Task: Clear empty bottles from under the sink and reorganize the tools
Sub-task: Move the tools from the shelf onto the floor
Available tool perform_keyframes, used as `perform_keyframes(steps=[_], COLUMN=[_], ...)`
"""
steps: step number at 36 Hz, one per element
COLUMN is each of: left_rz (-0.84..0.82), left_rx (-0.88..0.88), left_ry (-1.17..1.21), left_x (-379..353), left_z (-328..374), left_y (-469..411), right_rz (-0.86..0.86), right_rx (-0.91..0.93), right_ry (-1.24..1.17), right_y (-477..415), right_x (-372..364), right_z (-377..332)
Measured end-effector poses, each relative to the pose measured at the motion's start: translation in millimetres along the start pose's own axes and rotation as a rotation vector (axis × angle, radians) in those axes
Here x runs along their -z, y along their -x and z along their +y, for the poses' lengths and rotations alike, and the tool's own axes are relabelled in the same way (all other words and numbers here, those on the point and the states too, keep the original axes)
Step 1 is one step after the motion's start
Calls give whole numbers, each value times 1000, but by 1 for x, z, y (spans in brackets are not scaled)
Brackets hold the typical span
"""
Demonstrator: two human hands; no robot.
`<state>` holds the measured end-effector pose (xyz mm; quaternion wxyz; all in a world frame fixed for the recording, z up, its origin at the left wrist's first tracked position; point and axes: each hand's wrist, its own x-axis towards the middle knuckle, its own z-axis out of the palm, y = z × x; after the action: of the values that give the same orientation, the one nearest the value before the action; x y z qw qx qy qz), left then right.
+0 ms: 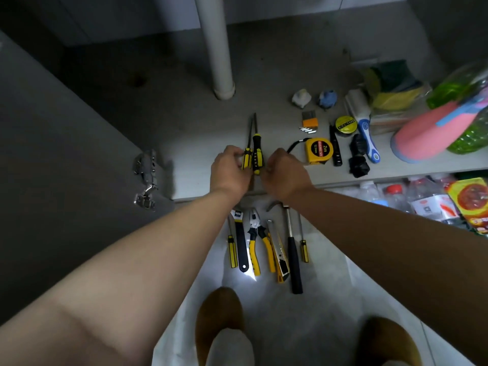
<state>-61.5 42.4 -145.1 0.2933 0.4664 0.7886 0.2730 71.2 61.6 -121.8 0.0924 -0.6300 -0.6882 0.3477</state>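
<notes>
On the grey cabinet floor in front of me lie two yellow-and-black screwdrivers, a yellow tape measure and a black tape roll. On the pale tiled floor below lie yellow-handled pliers and a black-handled hammer.

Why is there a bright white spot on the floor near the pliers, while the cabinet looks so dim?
Head view: glare on the glossy floor tile by the pliers; cabinet floor dim and shadowed; plastic bottle stretched and blurred at the wide-angle edge.

Green bottle cropped (right edge); grips unreadable
</notes>
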Motion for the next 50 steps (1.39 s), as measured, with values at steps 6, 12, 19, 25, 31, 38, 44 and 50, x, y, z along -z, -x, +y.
perform_keyframes(steps=[6, 12, 19, 25, 31, 38, 44, 50], left_rz=[-16, 21, 33, -151, -256, -242, -234, -255], left_rx=[61, 82, -24, 25, 246, 386, 407, 327], left_ry=[-41, -120, 1, -80, -260, -287, -222, -193], left_x=[0, 10, 19, 24, 18, 0, -5, -4], left_z=[1, -17, -63, -112, -138, -132, -131, -127], left_y=[-3, 25, 96, 135, 139, 120, 117, 112], right_rz=[-49, -63, -348, -722, -823, -529, -430, -458], right_rx=[-150, -179, -88, -124, -357, -383, -334, -299], right_ry=[-27, 63, 122, -141, -6, 41, 129, 154], right_y=[-26, -37, 4, 63, 89, 92, 93, 96], right_x=[-12, -13, 4, 8, -22, -55, -64, -50], right_z=[-16, -25, -11, 38, 85, 101, 100, 102])
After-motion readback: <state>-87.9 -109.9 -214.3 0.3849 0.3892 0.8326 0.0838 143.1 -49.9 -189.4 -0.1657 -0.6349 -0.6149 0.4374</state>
